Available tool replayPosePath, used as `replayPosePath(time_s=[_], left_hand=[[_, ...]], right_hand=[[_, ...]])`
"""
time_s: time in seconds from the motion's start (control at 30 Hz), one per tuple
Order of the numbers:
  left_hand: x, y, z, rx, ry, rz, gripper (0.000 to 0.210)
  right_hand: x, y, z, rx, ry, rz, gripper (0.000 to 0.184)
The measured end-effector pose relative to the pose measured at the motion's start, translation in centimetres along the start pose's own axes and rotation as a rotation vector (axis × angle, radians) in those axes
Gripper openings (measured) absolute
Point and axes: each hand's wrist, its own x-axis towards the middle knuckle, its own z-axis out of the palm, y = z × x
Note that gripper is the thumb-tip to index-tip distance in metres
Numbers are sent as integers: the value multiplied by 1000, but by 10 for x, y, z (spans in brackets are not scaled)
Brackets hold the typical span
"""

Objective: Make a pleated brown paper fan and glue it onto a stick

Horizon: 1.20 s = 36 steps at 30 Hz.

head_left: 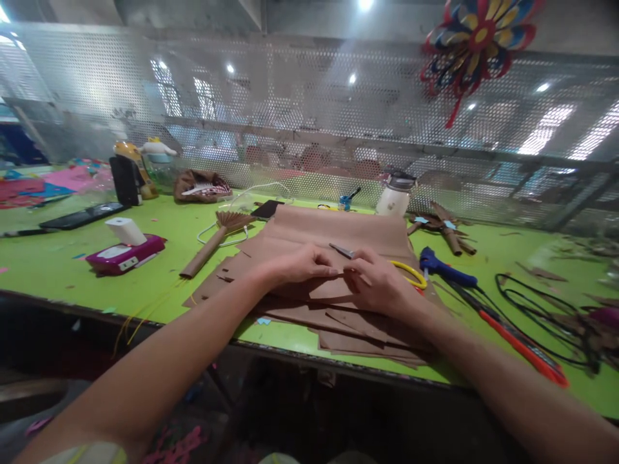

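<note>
Meeting over brown paper [338,225]: left hand [312,263] and right hand [374,280], fingers curled; what they pinch, I cannot tell.
Right hand partly hides scissors [342,251]; blue glue gun [454,275] lies rightward, bottle [394,196] behind paper.

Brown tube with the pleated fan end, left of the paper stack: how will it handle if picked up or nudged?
The brown tube looks like rolled paper, so probably light, fairly stiff lengthwise. Its flared pleated end would likely check free rolling; a nudge may swivel it instead. Those pleats look thin, so a firm grip there could crush them.
</note>
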Motion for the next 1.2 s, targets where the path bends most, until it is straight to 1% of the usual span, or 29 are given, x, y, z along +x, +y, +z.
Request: replayPosePath(time_s=[0.1, 0.17, 0.23, 0.3, 0.4, 0.47, 0.57, 0.67, 0.87, 0.93, 1.0, 1.1, 1.2], left_hand=[[1, -2, 0, 13, -1, 24, 36], [1, -2, 0, 18, 6, 20, 35], [0, -1, 1, 30, 10, 8, 36], [1, 0, 2, 42, 14, 11, 36], [2, 1, 5, 54, 19, 31, 36], [3, 1, 7, 64, 31, 46, 34], [3, 1, 8, 87, 44, 70, 31], [1, 2, 5, 104, 8, 62, 29], [-4, 2, -4, 119, -47, 25, 25], [-4, 1, -5, 146, -41, 19, 24], [-5, -1, -5, 167, -31, 9, 23], [-3, -2, -3, 161, -61, 8, 25], [-2, 1, 1, 116, -99, 61, 25]], right_hand=[[1, 2, 0, 236, 40, 72, 22], [2, 1, -2, 326, 7, 169, 23], [2, -1, -4, 391, -47, 289, 21], [2, -3, -3, 438, -82, 387, 27], [3, -3, -2, 471, -79, 448, 30], [3, -2, -2, 488, -71, 465, 29], [3, 2, -4, 511, -109, 486, 29], [2, 6, -8, 546, -166, 498, 30], [3, 16, -12, 651, -234, 494, 29], [3, 18, -13, 662, -248, 478, 29], [2, 18, -14, 655, -276, 457, 28], [0, 12, -15, 618, -313, 423, 28], [0, 4, -14, 519, -279, 379, 29]])
